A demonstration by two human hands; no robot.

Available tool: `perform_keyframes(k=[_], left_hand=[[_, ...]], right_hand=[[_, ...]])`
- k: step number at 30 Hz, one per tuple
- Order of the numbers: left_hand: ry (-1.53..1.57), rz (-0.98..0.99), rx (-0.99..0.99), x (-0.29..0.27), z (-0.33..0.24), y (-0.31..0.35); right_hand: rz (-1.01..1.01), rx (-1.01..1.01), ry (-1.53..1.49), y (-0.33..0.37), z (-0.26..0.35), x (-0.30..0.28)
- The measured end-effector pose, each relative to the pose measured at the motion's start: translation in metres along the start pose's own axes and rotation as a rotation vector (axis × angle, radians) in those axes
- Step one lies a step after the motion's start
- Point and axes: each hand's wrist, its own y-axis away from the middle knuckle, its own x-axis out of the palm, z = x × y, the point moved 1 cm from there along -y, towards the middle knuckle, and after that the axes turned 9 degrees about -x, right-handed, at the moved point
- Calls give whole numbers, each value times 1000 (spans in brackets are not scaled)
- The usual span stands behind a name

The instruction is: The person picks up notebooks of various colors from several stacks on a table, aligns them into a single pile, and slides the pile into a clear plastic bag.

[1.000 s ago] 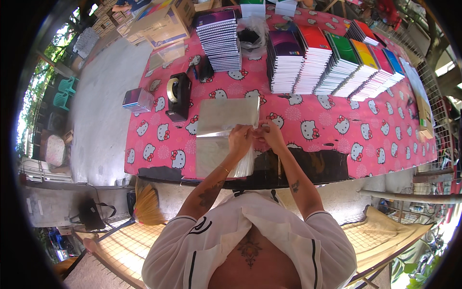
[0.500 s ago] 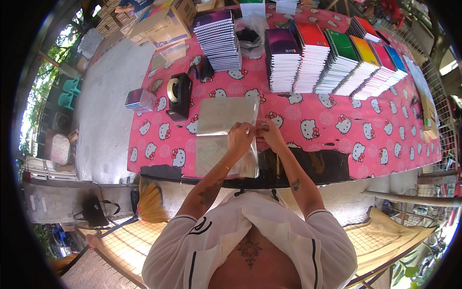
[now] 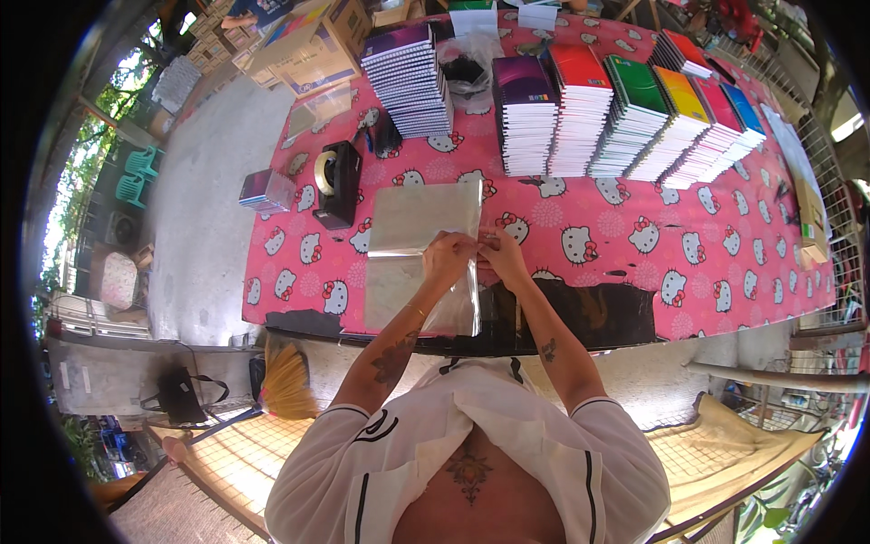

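A stack of thin clear plastic sleeves (image 3: 399, 295) lies flat on the table in front of me, with a bright crease or edge running across its middle. My left hand (image 3: 447, 257) rests over its right side, fingers bent and pinched at the edge. From the right, my right hand (image 3: 503, 257) meets it there, thumb and fingers closed on the same plastic edge. The fingertips of both hands nearly touch. How many layers they grip is too small to tell.
A black tape dispenser (image 3: 338, 186) stands beyond the sleeves to the left, near a small notebook pile (image 3: 267, 191). Tall spiral notebook stacks in purple (image 3: 526, 118), red (image 3: 580, 109) and green (image 3: 634, 113) line the far side. A cardboard box (image 3: 313, 54) sits at the far left.
Both hands stay at the right edge of the plastic, and their fingertips shift slightly against each other. The whole view moves a little; nothing else visibly differs.
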Motion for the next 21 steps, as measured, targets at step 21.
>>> perform_keyframes(k=[21], left_hand=[[12, -41, -110, 6, 16, -9]], right_hand=[[-27, -21, 108, 2, 8, 5]])
